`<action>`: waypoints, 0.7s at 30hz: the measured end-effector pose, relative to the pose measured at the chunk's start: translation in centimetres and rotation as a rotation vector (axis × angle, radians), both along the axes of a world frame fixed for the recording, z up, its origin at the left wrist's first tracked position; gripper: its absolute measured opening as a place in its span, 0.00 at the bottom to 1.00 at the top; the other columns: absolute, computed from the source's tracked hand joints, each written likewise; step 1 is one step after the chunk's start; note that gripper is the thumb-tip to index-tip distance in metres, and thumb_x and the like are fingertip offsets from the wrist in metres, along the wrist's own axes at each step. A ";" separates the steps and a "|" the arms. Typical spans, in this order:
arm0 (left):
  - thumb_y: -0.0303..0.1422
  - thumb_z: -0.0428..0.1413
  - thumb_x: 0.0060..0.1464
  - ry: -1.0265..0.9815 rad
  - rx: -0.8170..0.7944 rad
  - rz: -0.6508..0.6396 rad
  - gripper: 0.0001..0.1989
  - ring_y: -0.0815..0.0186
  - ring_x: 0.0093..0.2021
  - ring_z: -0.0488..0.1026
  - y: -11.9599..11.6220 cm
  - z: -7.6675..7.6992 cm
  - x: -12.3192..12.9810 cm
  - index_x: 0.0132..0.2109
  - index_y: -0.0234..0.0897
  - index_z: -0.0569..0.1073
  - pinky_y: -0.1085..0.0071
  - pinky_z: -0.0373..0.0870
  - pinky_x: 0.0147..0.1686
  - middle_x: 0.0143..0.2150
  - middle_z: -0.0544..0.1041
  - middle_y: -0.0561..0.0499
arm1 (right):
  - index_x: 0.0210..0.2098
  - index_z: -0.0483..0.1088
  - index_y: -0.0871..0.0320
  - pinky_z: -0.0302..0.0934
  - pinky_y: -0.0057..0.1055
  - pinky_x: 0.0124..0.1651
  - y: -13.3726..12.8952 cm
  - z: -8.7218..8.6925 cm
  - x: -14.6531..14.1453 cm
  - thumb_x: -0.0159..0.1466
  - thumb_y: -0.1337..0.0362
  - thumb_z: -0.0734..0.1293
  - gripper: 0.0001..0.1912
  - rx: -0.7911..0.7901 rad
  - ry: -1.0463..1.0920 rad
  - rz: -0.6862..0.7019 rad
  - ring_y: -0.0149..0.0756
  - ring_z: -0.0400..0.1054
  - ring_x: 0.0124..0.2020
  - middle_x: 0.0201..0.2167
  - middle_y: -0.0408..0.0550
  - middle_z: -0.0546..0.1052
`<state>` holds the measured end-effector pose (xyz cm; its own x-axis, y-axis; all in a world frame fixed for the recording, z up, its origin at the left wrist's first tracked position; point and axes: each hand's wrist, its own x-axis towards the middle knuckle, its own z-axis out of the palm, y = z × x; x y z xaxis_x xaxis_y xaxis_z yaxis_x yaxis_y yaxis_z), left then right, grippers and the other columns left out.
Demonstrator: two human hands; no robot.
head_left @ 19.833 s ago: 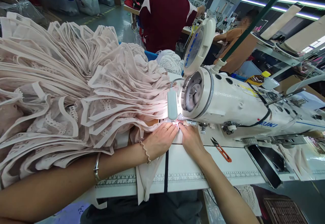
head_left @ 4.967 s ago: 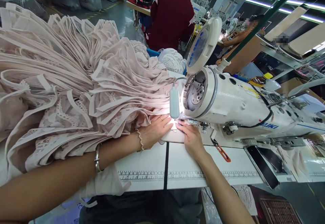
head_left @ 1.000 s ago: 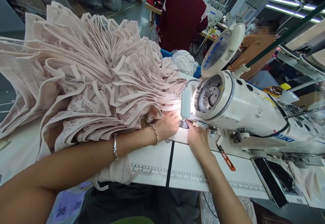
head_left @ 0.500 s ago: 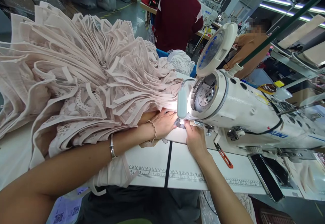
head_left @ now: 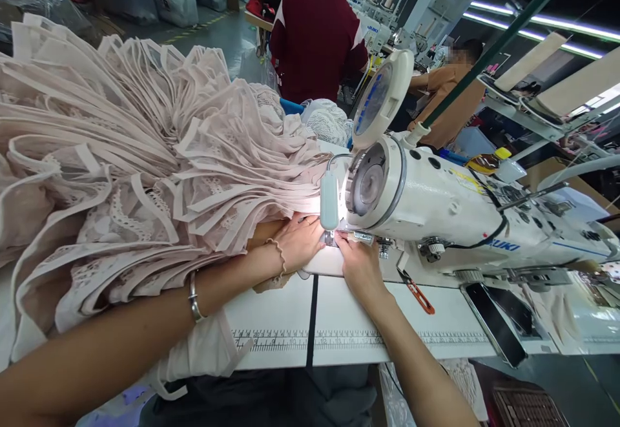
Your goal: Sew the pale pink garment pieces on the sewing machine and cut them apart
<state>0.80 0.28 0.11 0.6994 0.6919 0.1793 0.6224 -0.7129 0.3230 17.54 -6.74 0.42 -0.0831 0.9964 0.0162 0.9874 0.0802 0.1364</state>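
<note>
Shows, as landmark, a white sewing machine with a round, exposed front end (head_left: pixel 426 197). Has the left hand (head_left: pixel 300 243) just below and to the left of that front end, fingers together, reaching toward the brightly lit needle area, slightly bent. Has the right hand (head_left: pixel 361 262) directly below the same end, with thumb and index fingertips at the needle area and the other fingers curled inward. Cannot tell, through glare and overlap, whether either hand pinches cloth.

Shows a small beige fabric piece (head_left: pixel 275 284) under the left wrist, below and left of the machine's front end. Spreads a large, layered pile of pale pink, lace-trimmed fabric (head_left: pixel 140 149) left of the machine, beside the left forearm. Hangs a slim, pale green lamp (head_left: pixel 329 202) just left of the front end, and tilts a round, white-rimmed clear cover (head_left: pixel 382 99) above it. Lays orange-handled thread snips (head_left: pixel 418 292) below the machine, right of the right hand, with a black, silver-edged phone (head_left: pixel 495 325) farther right. Places a white lace bundle (head_left: pixel 327 122) beyond the pile, above and left of the front end.
</note>
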 end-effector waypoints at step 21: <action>0.29 0.47 0.64 0.083 0.020 0.005 0.17 0.54 0.59 0.65 -0.2 0.4 0.0 0.58 0.34 0.64 0.58 0.57 0.54 0.53 0.74 0.42 | 0.65 0.62 0.56 0.54 0.52 0.60 -0.1 0.3 -0.4 0.60 0.81 0.51 0.37 -0.049 0.022 -0.017 0.49 0.68 0.53 0.56 0.60 0.73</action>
<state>0.78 0.06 0.54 0.7087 0.6925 0.1351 0.6501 -0.7154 0.2561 17.11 -6.86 0.75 -0.0663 0.9973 -0.0310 0.9914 0.0694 0.1106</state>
